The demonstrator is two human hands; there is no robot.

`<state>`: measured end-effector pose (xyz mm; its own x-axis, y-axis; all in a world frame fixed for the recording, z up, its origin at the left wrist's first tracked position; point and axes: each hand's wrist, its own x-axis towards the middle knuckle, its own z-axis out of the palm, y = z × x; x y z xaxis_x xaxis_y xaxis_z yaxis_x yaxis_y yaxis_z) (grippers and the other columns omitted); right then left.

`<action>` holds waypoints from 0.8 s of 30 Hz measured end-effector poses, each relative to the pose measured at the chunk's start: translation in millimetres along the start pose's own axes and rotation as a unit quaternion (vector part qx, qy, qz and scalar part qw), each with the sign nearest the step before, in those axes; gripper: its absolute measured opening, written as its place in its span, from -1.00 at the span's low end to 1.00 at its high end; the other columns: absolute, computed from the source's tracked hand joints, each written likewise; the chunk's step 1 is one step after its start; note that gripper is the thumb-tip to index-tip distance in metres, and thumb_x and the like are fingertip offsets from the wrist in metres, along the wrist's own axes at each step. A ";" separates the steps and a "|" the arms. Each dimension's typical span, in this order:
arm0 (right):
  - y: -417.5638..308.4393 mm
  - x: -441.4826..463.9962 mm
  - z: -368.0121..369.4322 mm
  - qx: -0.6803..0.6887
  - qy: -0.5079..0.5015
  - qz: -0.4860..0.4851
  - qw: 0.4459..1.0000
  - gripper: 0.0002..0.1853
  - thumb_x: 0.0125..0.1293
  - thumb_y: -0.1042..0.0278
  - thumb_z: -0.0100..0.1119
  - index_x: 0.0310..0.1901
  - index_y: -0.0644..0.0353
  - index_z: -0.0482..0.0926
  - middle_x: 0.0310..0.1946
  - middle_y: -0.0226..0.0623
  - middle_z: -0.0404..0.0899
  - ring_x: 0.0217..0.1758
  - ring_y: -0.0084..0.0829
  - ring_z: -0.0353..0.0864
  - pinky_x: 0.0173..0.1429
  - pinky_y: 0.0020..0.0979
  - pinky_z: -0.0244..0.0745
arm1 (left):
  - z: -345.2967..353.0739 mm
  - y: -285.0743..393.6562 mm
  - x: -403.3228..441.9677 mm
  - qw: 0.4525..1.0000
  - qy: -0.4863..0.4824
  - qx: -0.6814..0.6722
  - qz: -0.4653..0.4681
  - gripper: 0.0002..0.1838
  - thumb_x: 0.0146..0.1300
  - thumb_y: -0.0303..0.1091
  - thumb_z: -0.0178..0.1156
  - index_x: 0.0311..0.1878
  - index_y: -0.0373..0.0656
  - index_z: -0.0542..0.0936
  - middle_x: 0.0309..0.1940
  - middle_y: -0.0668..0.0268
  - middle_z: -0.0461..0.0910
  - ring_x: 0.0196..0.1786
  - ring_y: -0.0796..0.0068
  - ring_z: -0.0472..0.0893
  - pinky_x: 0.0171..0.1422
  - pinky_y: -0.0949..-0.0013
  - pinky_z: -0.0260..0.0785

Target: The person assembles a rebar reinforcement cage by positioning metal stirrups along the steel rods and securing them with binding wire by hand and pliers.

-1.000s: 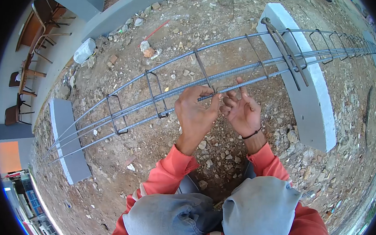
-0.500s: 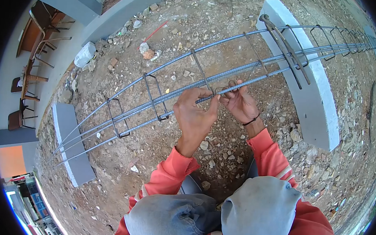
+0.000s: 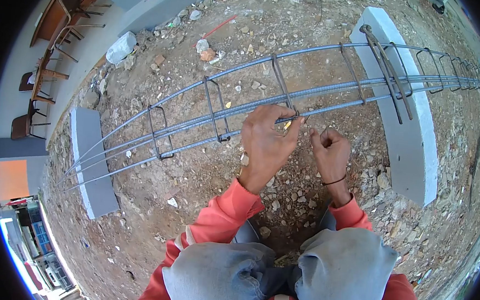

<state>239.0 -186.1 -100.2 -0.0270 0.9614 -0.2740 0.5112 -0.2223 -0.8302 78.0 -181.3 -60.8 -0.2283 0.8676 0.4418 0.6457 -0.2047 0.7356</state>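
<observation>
A long rebar cage (image 3: 181, 130) runs across in front of me, made of thin steel bars with bent square stirrups around them. My left hand (image 3: 268, 143) is closed at the lower front bar, thumb and forefinger pinching the bottom corner of a stirrup (image 3: 280, 78). Just right of it and below the bar, my right hand (image 3: 332, 155) is curled with thumb against fingers, apart from the steel. Whatever it may hold is too small to make out. Another stirrup (image 3: 210, 101) stands left of my left hand.
A grey-white block (image 3: 408, 144) supports the cage on the right, with a bent steel rod tool (image 3: 385, 71) hanging over the bars there. A second block (image 3: 93, 166) lies under the left end. Stony ground surrounds them; chairs (image 3: 60, 40) stand upper left.
My right hand has come off the bar and moved down and right, its fingers now curled. The left hand stays at the stirrup corner. The whole view has shifted slightly.
</observation>
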 end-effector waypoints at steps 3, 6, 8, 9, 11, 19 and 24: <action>-6.1 12.7 3.1 -0.136 0.170 -0.277 0.936 -0.82 0.32 0.34 0.27 -0.23 0.32 0.65 -0.34 -0.10 0.64 -0.36 -0.24 0.61 -0.26 -0.29 0.48 | 3.2 -2.8 -0.3 1.000 0.010 -0.018 -0.002 -0.83 -0.02 -0.40 0.54 -0.38 -0.20 0.73 -0.39 0.21 0.73 -0.27 0.22 0.71 -0.12 0.27 0.51; -9.5 13.3 15.8 -0.018 0.108 -0.315 0.943 -0.80 0.33 0.46 0.23 -0.06 0.30 0.67 -0.27 -0.01 0.66 -0.29 -0.11 0.66 -0.15 -0.24 0.54 | 3.2 -3.1 -2.2 0.999 0.016 -0.032 0.006 -0.83 -0.03 -0.40 0.53 -0.38 -0.20 0.73 -0.40 0.20 0.72 -0.28 0.20 0.70 -0.12 0.25 0.50; -6.2 16.2 18.5 0.115 0.020 -0.241 0.963 -0.76 0.33 0.52 0.19 0.01 0.27 0.67 -0.25 0.00 0.65 -0.26 -0.05 0.66 -0.11 -0.21 0.55 | 3.6 -4.3 -2.8 0.999 0.019 -0.034 0.012 -0.83 -0.03 -0.41 0.53 -0.38 -0.20 0.72 -0.41 0.20 0.72 -0.29 0.18 0.70 -0.13 0.24 0.50; -2.0 24.5 16.1 0.063 0.035 -0.278 0.958 -0.75 0.34 0.55 0.17 0.03 0.27 0.66 -0.25 0.00 0.65 -0.25 -0.03 0.66 -0.12 -0.21 0.55 | 4.5 -6.1 -3.3 0.999 0.025 -0.032 0.026 -0.83 -0.04 -0.42 0.53 -0.38 -0.20 0.72 -0.42 0.20 0.71 -0.30 0.17 0.68 -0.15 0.23 0.49; 5.8 29.5 14.7 0.008 0.048 -0.316 0.948 -0.73 0.34 0.59 0.14 0.05 0.26 0.66 -0.24 0.01 0.64 -0.24 -0.01 0.66 -0.12 -0.20 0.55 | 6.9 -10.8 -5.0 0.998 0.034 -0.031 0.039 -0.84 -0.04 -0.44 0.52 -0.38 -0.19 0.72 -0.43 0.20 0.70 -0.31 0.16 0.67 -0.17 0.22 0.48; -37.9 -32.8 -6.4 -0.127 0.119 -0.324 0.930 -0.94 0.31 0.54 0.19 -0.21 0.27 0.61 -0.44 0.00 0.59 -0.42 0.07 0.63 -0.35 -0.09 0.50 | 8.1 -29.8 -16.5 0.964 0.072 0.039 0.253 -0.78 -0.01 -0.50 0.46 -0.23 -0.15 0.74 -0.25 0.35 0.71 -0.18 0.27 0.65 -0.14 0.27 0.45; -77.5 -40.2 -9.8 -0.253 0.042 -0.298 0.919 -0.93 0.31 0.47 0.23 -0.31 0.25 0.57 -0.49 -0.02 0.58 -0.42 0.08 0.63 -0.34 -0.06 0.49 | -6.1 -34.3 -18.7 0.955 0.020 0.072 0.287 -0.72 -0.04 -0.45 0.47 -0.18 -0.13 0.74 -0.19 0.38 0.72 -0.14 0.30 0.66 -0.12 0.26 0.47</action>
<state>208.9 -206.0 -20.1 -0.3760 0.9016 0.2138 0.7617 0.4321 -0.4827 55.7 -193.3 -91.1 0.1678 0.6134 0.7717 0.7661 -0.5738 0.2896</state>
